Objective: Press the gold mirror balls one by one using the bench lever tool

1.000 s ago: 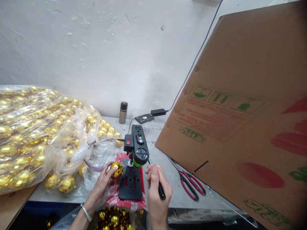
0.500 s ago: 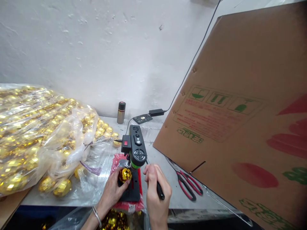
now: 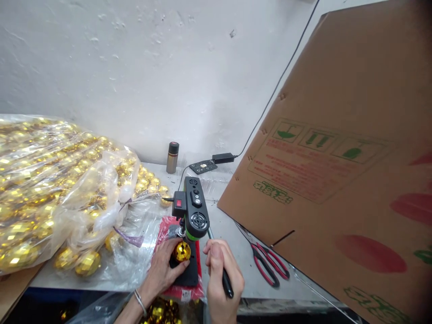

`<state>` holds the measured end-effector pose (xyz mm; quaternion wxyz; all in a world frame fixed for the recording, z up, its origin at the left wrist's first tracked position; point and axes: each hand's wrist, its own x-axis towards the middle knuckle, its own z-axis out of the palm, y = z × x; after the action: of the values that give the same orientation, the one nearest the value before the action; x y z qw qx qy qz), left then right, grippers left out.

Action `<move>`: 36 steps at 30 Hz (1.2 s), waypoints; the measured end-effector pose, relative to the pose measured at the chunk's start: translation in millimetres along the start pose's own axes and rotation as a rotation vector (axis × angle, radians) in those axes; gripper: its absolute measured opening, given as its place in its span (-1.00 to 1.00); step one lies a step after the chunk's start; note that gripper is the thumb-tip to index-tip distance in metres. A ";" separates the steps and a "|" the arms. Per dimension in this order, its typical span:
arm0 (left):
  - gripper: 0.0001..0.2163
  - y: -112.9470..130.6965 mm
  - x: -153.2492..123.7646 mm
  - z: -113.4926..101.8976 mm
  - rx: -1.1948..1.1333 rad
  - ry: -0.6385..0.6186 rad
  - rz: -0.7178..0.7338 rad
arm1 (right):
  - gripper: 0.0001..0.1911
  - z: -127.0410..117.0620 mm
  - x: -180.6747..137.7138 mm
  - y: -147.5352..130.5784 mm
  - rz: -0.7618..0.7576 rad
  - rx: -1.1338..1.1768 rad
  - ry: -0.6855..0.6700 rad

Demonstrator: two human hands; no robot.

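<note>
My left hand (image 3: 166,266) is closed around a gold mirror ball (image 3: 182,251), fingers on its far side and thumb on its near side. It holds the ball over the black base (image 3: 186,276) of a small drill press, just below the press head (image 3: 196,209). My right hand (image 3: 222,274) is a fist around a black-handled rod (image 3: 227,284). The rod's thin metal shaft runs up beside the press head; whether it joins the press is hidden. Red plastic sheet (image 3: 166,222) lies under the base.
Clear bags of gold balls (image 3: 50,180) fill the left side. Red-and-black handled scissors (image 3: 270,265) lie right of my right hand, beside a large cardboard box (image 3: 320,157). Behind the press are a small bottle (image 3: 172,158) and a power adapter (image 3: 223,158). More gold balls (image 3: 162,310) sit below the table edge.
The view has shifted slightly. The ball has moved a little to the right and nearer to me beneath the press head. Both hands keep their grips.
</note>
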<state>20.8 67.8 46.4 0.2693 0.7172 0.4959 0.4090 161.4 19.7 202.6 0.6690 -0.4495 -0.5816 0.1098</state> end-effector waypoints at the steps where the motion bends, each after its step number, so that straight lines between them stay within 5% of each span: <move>1: -0.54 0.7 0.2 -0.1 0.009 -0.004 -0.005 | -0.65 -0.5 -2.6 2.6 -0.018 -0.003 0.000; 13: -0.52 -2.4 -4.0 4.4 0.021 -0.008 -0.024 | -0.58 4.5 -34.5 43.5 -0.131 -0.065 0.080; 26: -0.52 1.3 -3.6 5.2 0.010 -0.045 -0.047 | -0.55 21.1 -48.5 53.4 -0.075 -0.018 0.258; 36: -0.51 3.8 -1.5 4.6 0.006 -0.059 -0.072 | -0.55 22.4 -37.6 49.2 -0.174 -0.028 0.243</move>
<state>26.4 65.1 46.5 0.2961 0.7116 0.5143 0.3760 149.0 33.2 139.4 0.7351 -0.4169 -0.5345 -0.0120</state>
